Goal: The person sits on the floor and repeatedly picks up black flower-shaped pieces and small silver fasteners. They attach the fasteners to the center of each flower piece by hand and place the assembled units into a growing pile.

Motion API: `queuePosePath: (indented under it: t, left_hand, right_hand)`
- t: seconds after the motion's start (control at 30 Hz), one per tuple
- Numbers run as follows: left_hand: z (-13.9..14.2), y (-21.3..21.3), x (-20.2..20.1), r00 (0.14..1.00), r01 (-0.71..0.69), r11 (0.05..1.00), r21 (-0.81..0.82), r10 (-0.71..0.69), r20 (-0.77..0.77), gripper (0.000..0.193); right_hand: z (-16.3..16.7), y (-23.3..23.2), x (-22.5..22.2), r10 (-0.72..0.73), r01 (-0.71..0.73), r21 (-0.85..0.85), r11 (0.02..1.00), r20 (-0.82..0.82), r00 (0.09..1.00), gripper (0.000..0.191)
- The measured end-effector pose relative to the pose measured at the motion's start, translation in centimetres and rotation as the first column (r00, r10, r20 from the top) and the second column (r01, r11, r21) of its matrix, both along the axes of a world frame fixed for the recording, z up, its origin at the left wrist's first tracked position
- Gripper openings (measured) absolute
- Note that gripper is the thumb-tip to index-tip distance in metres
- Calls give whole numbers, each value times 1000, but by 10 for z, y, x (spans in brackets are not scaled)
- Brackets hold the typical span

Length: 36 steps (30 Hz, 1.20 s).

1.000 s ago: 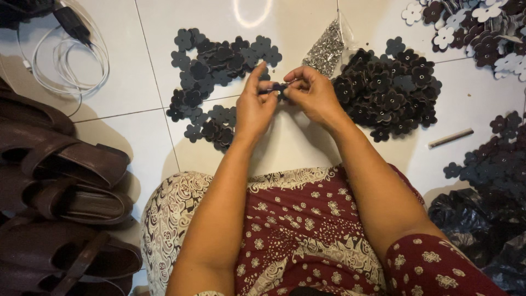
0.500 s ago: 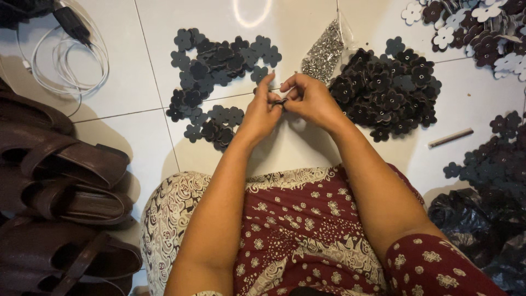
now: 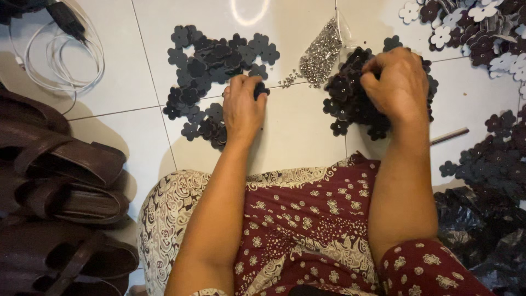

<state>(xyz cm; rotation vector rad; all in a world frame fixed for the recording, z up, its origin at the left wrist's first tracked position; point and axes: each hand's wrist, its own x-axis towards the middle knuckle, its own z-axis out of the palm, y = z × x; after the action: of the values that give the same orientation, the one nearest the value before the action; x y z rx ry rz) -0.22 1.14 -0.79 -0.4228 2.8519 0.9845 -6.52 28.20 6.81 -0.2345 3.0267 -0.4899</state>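
Note:
I sit on a white tiled floor. My left hand (image 3: 241,105) rests at the edge of a spread of dark grey flower-shaped cutouts (image 3: 213,60), fingers closed on one dark flower piece (image 3: 261,89). My right hand (image 3: 399,82) is curled over a heap of dark brown flower pieces (image 3: 350,104), fingers bent down into the pile; whether it grips one I cannot tell. Between the two piles lies a clear bag of small silver metal bits (image 3: 321,52), a few spilled beside it.
Brown leather sandals (image 3: 60,181) are stacked at the left. A white cable with a black charger (image 3: 66,33) lies at top left. More flower cutouts, white and dark (image 3: 476,27), fill the top right, others (image 3: 487,159) the right edge by a black plastic bag (image 3: 482,230).
My hands were together in the middle, working on one small piece. They have parted: the left moved to the grey flowers, the right swung over to the brown heap.

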Motion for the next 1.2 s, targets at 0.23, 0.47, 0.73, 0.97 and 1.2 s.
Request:
queuePosePath:
  t: [0.23,0.47,0.73,0.97,1.2]
  left_hand:
    - [3,-3,4,999,-15,1000,16,16,-36,46]
    - [-3,-9,3,997,-66,996,60,69,-40,47]
    - [-7,-10,4,996,-91,990,107,89,22,35]
    - [-12,-9,-1,990,-144,958,248,143,20,18]
    - [-23,-5,-5,973,-230,711,665,178,145,43]
  right_hand:
    - [-57,-41,12,212,-231,-154,961,-129,969,11]
    - [-78,-56,15,310,-332,-53,942,-250,917,9]
    - [-77,-60,14,272,-284,-98,954,-120,955,8]
    - [-58,-84,15,125,115,-551,827,379,917,11]
    - [-60,-92,15,168,272,-685,675,502,848,14]
